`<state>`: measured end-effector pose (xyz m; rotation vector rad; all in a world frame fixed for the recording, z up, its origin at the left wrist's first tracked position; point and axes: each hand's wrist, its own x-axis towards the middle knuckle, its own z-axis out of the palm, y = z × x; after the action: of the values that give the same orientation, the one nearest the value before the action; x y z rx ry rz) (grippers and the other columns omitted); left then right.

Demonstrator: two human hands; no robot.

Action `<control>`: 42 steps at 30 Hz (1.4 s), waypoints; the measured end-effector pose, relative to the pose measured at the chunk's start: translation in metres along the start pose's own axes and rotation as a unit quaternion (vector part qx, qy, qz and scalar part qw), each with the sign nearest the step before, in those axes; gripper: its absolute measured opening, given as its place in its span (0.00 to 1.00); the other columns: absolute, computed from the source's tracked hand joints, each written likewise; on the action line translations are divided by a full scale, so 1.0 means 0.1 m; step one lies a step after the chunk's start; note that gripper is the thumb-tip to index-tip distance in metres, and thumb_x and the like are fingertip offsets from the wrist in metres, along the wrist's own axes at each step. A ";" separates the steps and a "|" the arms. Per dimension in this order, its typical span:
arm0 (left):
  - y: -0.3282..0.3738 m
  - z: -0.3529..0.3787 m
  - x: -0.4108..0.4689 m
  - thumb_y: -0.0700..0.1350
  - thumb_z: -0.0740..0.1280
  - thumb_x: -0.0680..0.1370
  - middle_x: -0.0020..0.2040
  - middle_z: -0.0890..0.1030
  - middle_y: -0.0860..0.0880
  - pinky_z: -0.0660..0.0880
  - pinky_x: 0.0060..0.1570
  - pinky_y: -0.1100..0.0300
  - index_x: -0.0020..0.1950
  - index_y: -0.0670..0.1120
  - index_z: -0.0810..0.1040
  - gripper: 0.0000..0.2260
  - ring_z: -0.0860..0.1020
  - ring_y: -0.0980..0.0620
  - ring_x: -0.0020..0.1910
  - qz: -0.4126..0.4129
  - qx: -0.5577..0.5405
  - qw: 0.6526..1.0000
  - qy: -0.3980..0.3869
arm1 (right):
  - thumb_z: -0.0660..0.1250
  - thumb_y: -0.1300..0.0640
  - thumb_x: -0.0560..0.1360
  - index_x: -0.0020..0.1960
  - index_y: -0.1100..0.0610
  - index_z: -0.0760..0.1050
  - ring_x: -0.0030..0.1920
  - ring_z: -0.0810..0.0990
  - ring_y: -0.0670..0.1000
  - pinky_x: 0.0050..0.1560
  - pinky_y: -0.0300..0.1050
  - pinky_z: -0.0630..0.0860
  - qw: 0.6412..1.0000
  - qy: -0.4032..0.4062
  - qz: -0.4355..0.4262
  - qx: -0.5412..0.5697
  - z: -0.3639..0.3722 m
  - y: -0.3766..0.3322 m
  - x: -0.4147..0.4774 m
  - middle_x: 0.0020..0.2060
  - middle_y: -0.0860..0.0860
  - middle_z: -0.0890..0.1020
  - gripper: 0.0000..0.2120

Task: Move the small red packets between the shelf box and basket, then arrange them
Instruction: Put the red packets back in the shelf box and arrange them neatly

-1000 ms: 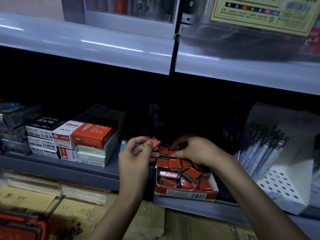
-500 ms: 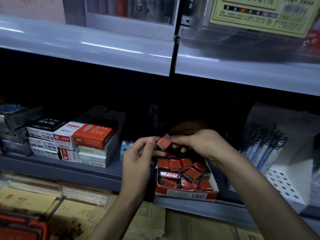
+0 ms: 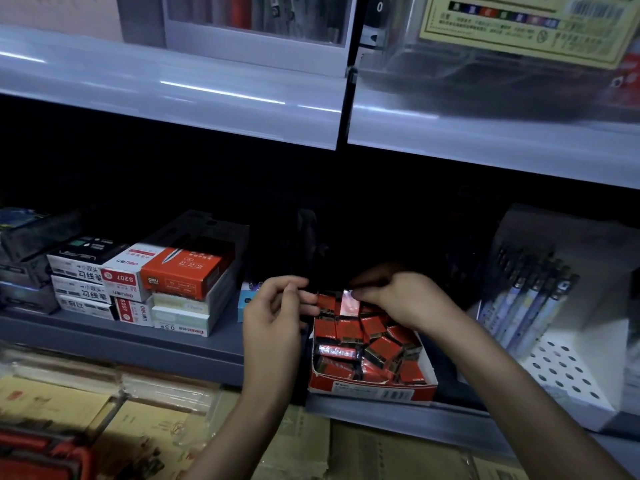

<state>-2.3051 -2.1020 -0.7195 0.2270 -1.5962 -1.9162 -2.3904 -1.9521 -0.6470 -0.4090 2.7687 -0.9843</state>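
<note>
Stationery aisle, dim light: right hand (image 3: pixel 401 301) pinches a glossy red packet (image 3: pixel 346 301) at the 12 o'clock end of the shelf box (image 3: pixel 372 388), w/ loose red packets (image 3: pixel 381 348) jumbled toward 6. Left hand (image 3: pixel 275 315) hovers at the box's 10 o'clock corner, fingers curled; whether its grip holds anything, can't tell. Step looks like seating the packet in the back row. Best done flat, edge flush w/ its neighbours, left fingertips steadying the row so nothing tips. Red-rimmed thing (image 3: pixel 41 455) at 7 o'clock, prob. the basket, sits well apart below the shelf (image 3: pixel 138 344).
</note>
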 end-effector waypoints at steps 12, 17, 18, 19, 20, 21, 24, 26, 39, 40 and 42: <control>0.01 0.00 0.01 0.38 0.60 0.84 0.41 0.85 0.44 0.77 0.37 0.65 0.51 0.44 0.81 0.10 0.84 0.51 0.40 -0.011 0.004 1.000 0.003 | 0.72 0.48 0.77 0.53 0.41 0.82 0.46 0.75 0.40 0.40 0.27 0.67 0.995 0.080 -0.051 -0.041 0.08 0.01 -0.01 0.49 0.41 0.80 0.05; 0.02 -0.02 0.01 0.37 0.61 0.84 0.41 0.85 0.45 0.78 0.39 0.65 0.51 0.44 0.82 0.10 0.84 0.51 0.41 -0.010 0.010 1.000 -0.007 | 0.71 0.52 0.78 0.48 0.41 0.82 0.49 0.78 0.41 0.46 0.32 0.74 0.996 0.017 -0.040 -0.082 -0.17 -0.04 -0.15 0.49 0.42 0.81 0.05; 0.03 -0.02 0.00 0.38 0.61 0.84 0.42 0.85 0.46 0.77 0.39 0.66 0.51 0.44 0.82 0.10 0.83 0.52 0.42 -0.008 0.014 1.000 -0.012 | 0.71 0.53 0.78 0.49 0.42 0.82 0.49 0.78 0.42 0.47 0.35 0.76 0.994 0.018 -0.036 -0.103 -0.21 -0.04 -0.17 0.49 0.42 0.81 0.05; 0.03 -0.02 0.00 0.38 0.62 0.84 0.42 0.85 0.46 0.77 0.40 0.66 0.51 0.45 0.82 0.10 0.83 0.53 0.42 -0.004 0.020 1.000 -0.019 | 0.70 0.53 0.79 0.50 0.42 0.82 0.49 0.78 0.42 0.49 0.37 0.77 0.991 0.023 -0.031 -0.126 -0.22 -0.03 -0.19 0.50 0.43 0.81 0.06; 0.05 -0.02 -0.01 0.38 0.62 0.84 0.42 0.85 0.47 0.77 0.41 0.67 0.51 0.45 0.83 0.10 0.83 0.54 0.42 0.001 0.028 0.999 -0.027 | 0.69 0.53 0.80 0.52 0.43 0.82 0.50 0.79 0.44 0.51 0.39 0.77 0.988 0.029 -0.027 -0.149 -0.23 -0.02 -0.20 0.51 0.44 0.81 0.06; 0.06 -0.01 -0.03 0.39 0.63 0.83 0.42 0.86 0.48 0.76 0.41 0.68 0.51 0.46 0.83 0.10 0.83 0.56 0.42 0.006 0.035 0.999 -0.035 | 0.68 0.52 0.80 0.54 0.43 0.81 0.52 0.79 0.46 0.53 0.41 0.77 0.984 0.034 -0.024 -0.173 -0.23 -0.01 -0.21 0.52 0.45 0.82 0.06; 0.08 0.03 -0.06 0.40 0.63 0.83 0.41 0.86 0.50 0.77 0.39 0.68 0.50 0.47 0.83 0.09 0.82 0.59 0.41 0.010 0.043 0.998 -0.049 | 0.66 0.49 0.81 0.62 0.43 0.78 0.57 0.79 0.49 0.55 0.42 0.76 0.973 0.028 -0.023 -0.227 -0.16 0.02 -0.21 0.57 0.47 0.82 0.11; 0.08 0.03 -0.07 0.40 0.63 0.83 0.41 0.85 0.51 0.77 0.39 0.68 0.49 0.47 0.83 0.10 0.82 0.60 0.40 0.007 0.039 0.998 -0.044 | 0.67 0.47 0.80 0.67 0.44 0.75 0.58 0.79 0.50 0.54 0.41 0.75 0.974 0.010 -0.010 -0.227 -0.14 0.02 -0.21 0.58 0.49 0.81 0.16; 0.08 0.01 0.04 0.48 0.72 0.79 0.47 0.83 0.54 0.78 0.46 0.62 0.58 0.58 0.82 0.10 0.80 0.54 0.46 0.094 0.172 0.973 -0.123 | 0.75 0.50 0.74 0.48 0.43 0.83 0.42 0.82 0.38 0.43 0.32 0.75 0.995 0.023 -0.101 0.010 -0.29 -0.01 -0.22 0.41 0.41 0.86 0.04; 0.08 0.01 0.04 0.49 0.72 0.78 0.47 0.82 0.55 0.79 0.45 0.60 0.58 0.59 0.82 0.10 0.80 0.54 0.46 0.102 0.186 0.970 -0.121 | 0.76 0.51 0.74 0.48 0.44 0.84 0.41 0.82 0.35 0.42 0.29 0.75 0.992 0.010 -0.118 0.041 -0.29 -0.04 -0.24 0.40 0.39 0.86 0.04; 0.08 0.02 0.02 0.48 0.72 0.78 0.42 0.83 0.53 0.81 0.42 0.55 0.55 0.58 0.83 0.07 0.81 0.53 0.42 0.100 0.183 0.973 -0.102 | 0.76 0.54 0.74 0.48 0.45 0.85 0.42 0.82 0.34 0.43 0.27 0.75 0.986 0.011 -0.144 0.083 -0.26 -0.08 -0.24 0.40 0.38 0.86 0.05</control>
<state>-2.3048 -2.1019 -0.7113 0.0158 -2.0231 -1.5225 -2.3722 -1.9352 -0.6207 -0.7911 2.6666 -1.2785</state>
